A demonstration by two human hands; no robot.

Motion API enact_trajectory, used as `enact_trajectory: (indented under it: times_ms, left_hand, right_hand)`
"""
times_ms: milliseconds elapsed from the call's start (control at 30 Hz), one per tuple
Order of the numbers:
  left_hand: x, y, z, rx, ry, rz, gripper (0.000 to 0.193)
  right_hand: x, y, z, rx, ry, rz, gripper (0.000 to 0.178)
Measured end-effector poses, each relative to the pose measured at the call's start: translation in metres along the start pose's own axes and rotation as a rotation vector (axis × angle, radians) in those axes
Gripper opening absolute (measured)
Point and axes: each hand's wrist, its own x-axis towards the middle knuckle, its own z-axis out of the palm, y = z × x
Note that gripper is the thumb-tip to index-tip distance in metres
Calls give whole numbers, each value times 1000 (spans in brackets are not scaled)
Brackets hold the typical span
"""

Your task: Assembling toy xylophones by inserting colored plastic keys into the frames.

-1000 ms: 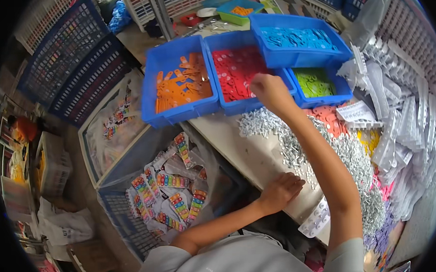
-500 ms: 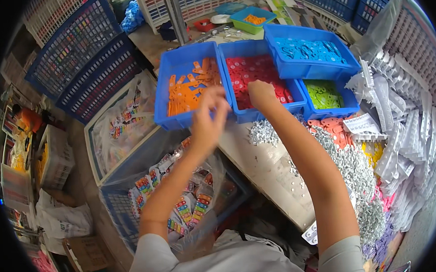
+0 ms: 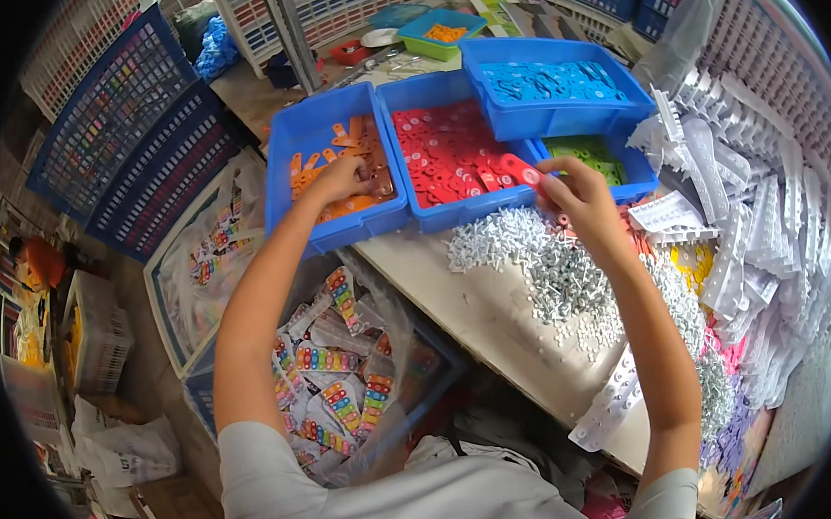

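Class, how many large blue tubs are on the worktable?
4: orange-piece tub, left; red-piece tub, middle; green-piece tub, right; blue-piece tub, overlapping it. Others may be hidden.

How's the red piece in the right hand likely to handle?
The red piece looks fairly stiff, jutting from the right hand without sagging. Being small and flat, it's probably light, and likely more apt to slide than roll.

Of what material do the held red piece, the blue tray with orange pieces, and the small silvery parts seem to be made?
Red piece: probably smooth plastic, from its solid red colour.
Blue tray: likely moulded plastic, slightly glossy, with soft highlights, rounded corners and a formed rim.
Silvery parts: perhaps bright metal, from their grey glints, though coated plastic cannot be excluded.
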Motion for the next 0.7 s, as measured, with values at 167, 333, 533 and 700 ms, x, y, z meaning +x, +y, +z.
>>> enact_trajectory:
  times_ms: [167,333,533,700]
  left_hand:
    - [-20,-2,-18,-285,68,-181,18]
    - [-61,47,-29,-524,279,-10,13]
    - [-123,165,-37,-1207,9,-65,20]
    - [-137,242,0,-1213,-141,27,18]
  right_hand:
    - [-86,-6,-28,188,-77,124,14]
    - [-178,14,-54,305,66,254,12]
    - [-258,24,-92,171,480,308,12]
    - [-298,39,-105,158,640,153,12]
